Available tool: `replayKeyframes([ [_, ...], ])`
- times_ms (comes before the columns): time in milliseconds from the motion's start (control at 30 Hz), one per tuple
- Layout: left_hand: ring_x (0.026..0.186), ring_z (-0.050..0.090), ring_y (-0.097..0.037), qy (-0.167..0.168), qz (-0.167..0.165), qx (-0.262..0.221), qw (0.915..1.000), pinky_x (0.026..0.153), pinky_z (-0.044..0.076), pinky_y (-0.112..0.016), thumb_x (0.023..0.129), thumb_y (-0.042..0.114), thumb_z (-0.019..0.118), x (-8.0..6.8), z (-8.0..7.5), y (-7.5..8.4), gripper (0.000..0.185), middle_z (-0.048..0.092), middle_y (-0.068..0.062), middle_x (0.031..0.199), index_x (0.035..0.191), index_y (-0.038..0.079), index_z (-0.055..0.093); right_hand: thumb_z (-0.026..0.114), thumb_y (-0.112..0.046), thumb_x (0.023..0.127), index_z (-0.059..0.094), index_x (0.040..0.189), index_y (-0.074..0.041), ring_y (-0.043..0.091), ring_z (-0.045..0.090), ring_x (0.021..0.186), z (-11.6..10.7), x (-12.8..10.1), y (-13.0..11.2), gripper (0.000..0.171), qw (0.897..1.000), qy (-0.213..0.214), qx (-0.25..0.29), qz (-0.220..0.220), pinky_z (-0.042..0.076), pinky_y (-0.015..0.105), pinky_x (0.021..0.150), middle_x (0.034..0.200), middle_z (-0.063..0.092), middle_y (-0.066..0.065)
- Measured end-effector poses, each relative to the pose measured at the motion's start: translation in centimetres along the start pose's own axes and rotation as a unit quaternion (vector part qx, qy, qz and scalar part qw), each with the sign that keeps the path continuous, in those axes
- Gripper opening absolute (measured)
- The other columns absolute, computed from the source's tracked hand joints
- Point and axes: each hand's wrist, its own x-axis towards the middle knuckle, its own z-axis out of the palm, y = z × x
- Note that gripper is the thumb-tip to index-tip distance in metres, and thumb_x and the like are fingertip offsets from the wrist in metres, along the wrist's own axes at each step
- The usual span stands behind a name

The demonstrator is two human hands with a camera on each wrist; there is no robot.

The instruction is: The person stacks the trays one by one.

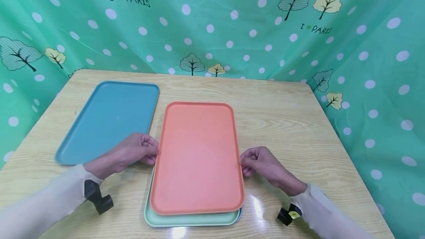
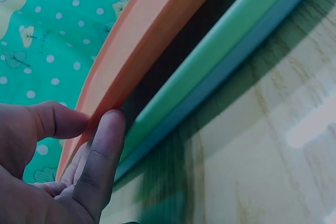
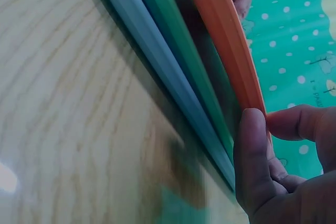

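An orange-pink tray [image 1: 199,158] is held level by both hands, one at each long side. My left hand [image 1: 141,148] pinches its left rim between thumb and fingers, and my right hand [image 1: 260,161] pinches the right rim the same way. Beneath it lies a green tray [image 1: 192,220], showing along the front and left. A dark gap parts the orange-pink tray from the green tray in both wrist views. Under the green one is a blue-grey tray [image 3: 157,61], mostly hidden in the head view.
A larger-looking blue tray [image 1: 116,117] lies flat on the left of the wood-grain table [image 1: 279,117], close to my left forearm. A green dotted cloth [image 1: 212,17] hangs behind the table and along its sides.
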Motion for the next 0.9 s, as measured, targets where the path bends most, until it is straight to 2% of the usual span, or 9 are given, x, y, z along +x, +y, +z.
replayKeyframes([
  [567, 0.071, 0.069, -0.013, 0.004, -0.008, -0.006, 0.9999, 0.068, 0.060, -0.030, 0.090, 0.004, 0.065, -0.7, -0.5, -1.0, 0.019, 0.071, -0.004, 0.083, 0.103, -0.008, 0.062, 0.065, -0.003, 0.087, 0.065, 0.091, 0.010, 0.008, 0.060, 0.055, 1.5, 0.1, 0.4, 0.014, 0.999, -0.004, -0.026, 0.020, 0.054, 0.021, 0.054, 0.065, 0.065, 0.001],
  [900, 0.071, 0.071, -0.014, 0.000, -0.011, -0.021, 0.9997, 0.069, 0.060, -0.030, 0.089, 0.005, 0.068, -0.9, -0.8, -1.2, 0.022, 0.073, -0.005, 0.082, 0.105, -0.009, 0.064, 0.065, -0.003, 0.087, 0.064, 0.089, 0.008, 0.009, 0.061, 0.055, 1.5, -0.1, 0.3, 0.011, 0.999, -0.007, -0.045, 0.019, 0.055, 0.022, 0.055, 0.066, 0.066, 0.004],
])
